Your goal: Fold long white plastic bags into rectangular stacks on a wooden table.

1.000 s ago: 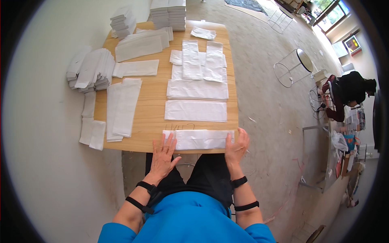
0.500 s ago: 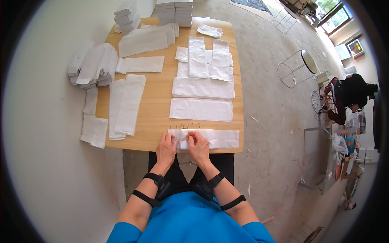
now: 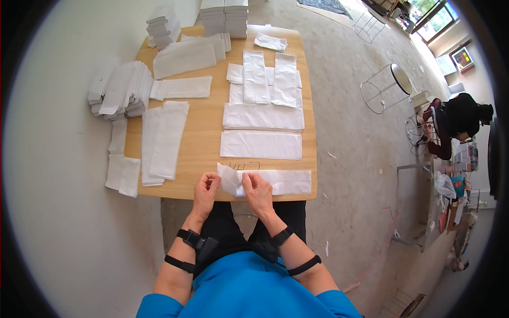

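Note:
A long white folded paper strip (image 3: pixel 291 182) lies across the front edge of the wooden table. Its left end (image 3: pixel 228 178) is lifted and bent up between my hands. My right hand (image 3: pixel 259 195) is closed on the strip near its middle, thumb and forefinger pinching the paper. Just left of the raised end is my left hand (image 3: pixel 204 191), its thumb and fingertips drawn together; whether they grip the paper's edge is too small to tell. A small pale blue patch shows beside my right fingers. Handwritten marks on the wood are partly covered by the strip.
Flat white strips (image 3: pixel 261 144) lie in layers beyond my hands, two set lengthwise on top. More strips (image 3: pixel 168 140) and a fanned pile (image 3: pixel 124 87) are at the left, with tall stacks (image 3: pixel 224 18) at the back. A stool (image 3: pixel 401 79) and a seated person (image 3: pixel 464 119) are at the right.
My left hand has moved left and slightly toward me, away from my right hand. The strip's left end, flat before, is now raised. My right hand stays nearly in place.

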Available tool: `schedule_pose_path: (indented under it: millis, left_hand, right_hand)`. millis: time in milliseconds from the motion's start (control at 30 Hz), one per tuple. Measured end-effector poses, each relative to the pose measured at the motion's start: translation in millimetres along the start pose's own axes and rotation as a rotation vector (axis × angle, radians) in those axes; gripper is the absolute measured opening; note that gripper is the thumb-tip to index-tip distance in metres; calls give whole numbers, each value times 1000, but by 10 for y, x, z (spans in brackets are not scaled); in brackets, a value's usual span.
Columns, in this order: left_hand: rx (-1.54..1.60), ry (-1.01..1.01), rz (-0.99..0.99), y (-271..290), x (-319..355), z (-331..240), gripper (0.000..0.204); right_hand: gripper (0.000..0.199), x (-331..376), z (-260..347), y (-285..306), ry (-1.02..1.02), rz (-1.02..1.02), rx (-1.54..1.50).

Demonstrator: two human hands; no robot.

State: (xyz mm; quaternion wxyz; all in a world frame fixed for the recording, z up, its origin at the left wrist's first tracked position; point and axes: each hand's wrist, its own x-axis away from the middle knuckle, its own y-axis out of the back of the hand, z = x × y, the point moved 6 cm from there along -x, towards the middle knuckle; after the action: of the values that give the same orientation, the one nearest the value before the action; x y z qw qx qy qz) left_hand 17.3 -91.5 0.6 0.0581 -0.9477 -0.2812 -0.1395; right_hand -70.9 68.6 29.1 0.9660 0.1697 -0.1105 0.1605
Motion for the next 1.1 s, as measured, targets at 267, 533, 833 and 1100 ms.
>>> schedule_pose_path:
  millis: [267,533,833,1100]
  left_hand:
    - [-88,5,-242,13,231,-161,25]
    - [-731,114,-356,87,198,-116,63]
    - [-443,29,-388,222,120,-9,28]
    - [-197,-56,-342,48,202,-263,22]
  right_hand:
    - [53,-18,-113,8,-88,128,-254]
    - [58,-77,-344,-110,-165,193,-436]
    - [57,-126,-541,-188,-231,193,-441]
    - [52,-27,-501,-265,-335,322,-516]
